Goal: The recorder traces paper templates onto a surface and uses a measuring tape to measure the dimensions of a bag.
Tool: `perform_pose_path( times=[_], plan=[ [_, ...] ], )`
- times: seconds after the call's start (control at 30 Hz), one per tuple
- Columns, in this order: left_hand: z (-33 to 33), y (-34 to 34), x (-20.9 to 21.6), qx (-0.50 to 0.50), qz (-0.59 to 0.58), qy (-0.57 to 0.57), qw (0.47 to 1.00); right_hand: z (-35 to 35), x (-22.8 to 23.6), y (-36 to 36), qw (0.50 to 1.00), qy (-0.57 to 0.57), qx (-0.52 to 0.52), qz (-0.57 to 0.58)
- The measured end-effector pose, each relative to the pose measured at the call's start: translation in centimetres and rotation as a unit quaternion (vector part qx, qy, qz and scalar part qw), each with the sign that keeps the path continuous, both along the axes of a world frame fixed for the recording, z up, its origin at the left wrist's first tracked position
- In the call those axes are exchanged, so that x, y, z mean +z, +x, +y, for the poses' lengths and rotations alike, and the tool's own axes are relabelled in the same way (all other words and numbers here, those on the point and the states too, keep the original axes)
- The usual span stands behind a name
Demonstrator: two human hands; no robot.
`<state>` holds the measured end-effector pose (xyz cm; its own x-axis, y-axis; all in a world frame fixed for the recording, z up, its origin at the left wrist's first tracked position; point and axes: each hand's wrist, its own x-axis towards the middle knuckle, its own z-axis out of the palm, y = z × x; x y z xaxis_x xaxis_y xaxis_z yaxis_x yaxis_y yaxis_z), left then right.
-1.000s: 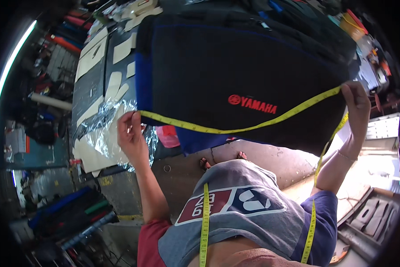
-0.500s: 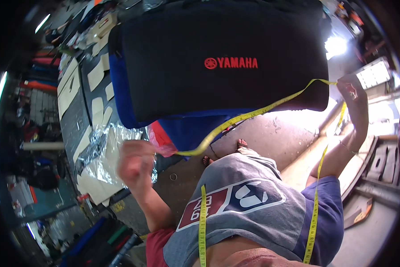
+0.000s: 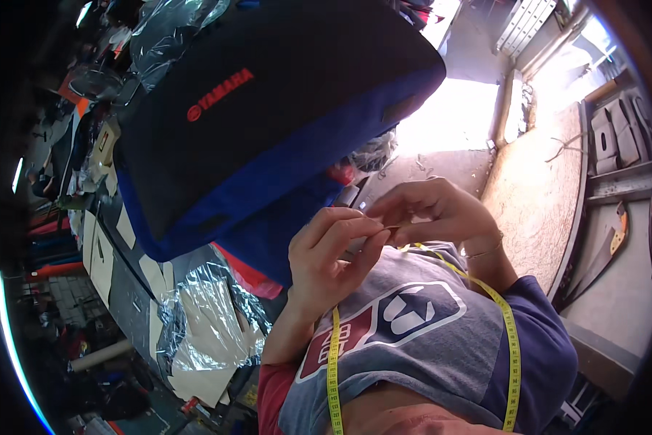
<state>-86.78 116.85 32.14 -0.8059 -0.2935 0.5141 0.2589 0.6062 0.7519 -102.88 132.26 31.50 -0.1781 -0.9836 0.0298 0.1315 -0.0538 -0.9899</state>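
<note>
In front of my chest, my left hand and my right hand meet at the fingertips. Both are closed in a pinch on something small and thin that I cannot make out. A yellow tape measure hangs round my neck; its right-hand length runs up and passes out of sight under my right hand. Just beyond the hands stands a large boxy bag, with a black top panel, red lettering and blue sides. Below its near edge, a red piece of material shows beside blue cloth.
To the left, a dark table carries beige cut pattern pieces and clear plastic film. A handsaw hangs at the right, below several grey pieces. A wooden board lies near bright light.
My hands have come together from wide apart. The tape measure, stretched between them before, now hangs lower. The view has turned, so the bag appears tilted and farther left.
</note>
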Motion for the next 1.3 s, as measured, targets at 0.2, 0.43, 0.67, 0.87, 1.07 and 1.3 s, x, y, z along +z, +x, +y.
perform_pose_path(
  times=[0.2, 0.43, 0.67, 0.87, 1.07, 1.3],
  plan=[
    [2.0, -4.7, -0.5, 0.052, -0.003, -0.039, 0.998, 2.6, 1.0, -10.1, 0.994, -0.043, -0.011, 0.100],
    [6.5, -17.0, -6.2, 0.293, 0.052, -0.188, 0.936, -1.1, -4.4, -30.0, 0.991, -0.100, -0.085, 0.030],
    [7.1, -20.5, -7.2, 0.543, -0.004, -0.257, 0.799, -8.6, -7.6, -34.4, 0.993, -0.070, 0.086, 0.026],
    [9.3, -18.8, -5.4, 0.641, 0.102, -0.034, 0.760, -10.0, -8.0, -35.1, 0.984, -0.026, 0.174, 0.027],
    [11.7, -14.6, -6.4, 0.732, 0.049, -0.011, 0.679, -11.1, -7.1, -29.6, 0.964, -0.070, 0.236, 0.099],
    [13.5, -16.7, -9.0, 0.732, 0.092, 0.070, 0.671, -10.2, -5.4, -21.9, 0.897, -0.224, 0.310, 0.223]
  ],
)
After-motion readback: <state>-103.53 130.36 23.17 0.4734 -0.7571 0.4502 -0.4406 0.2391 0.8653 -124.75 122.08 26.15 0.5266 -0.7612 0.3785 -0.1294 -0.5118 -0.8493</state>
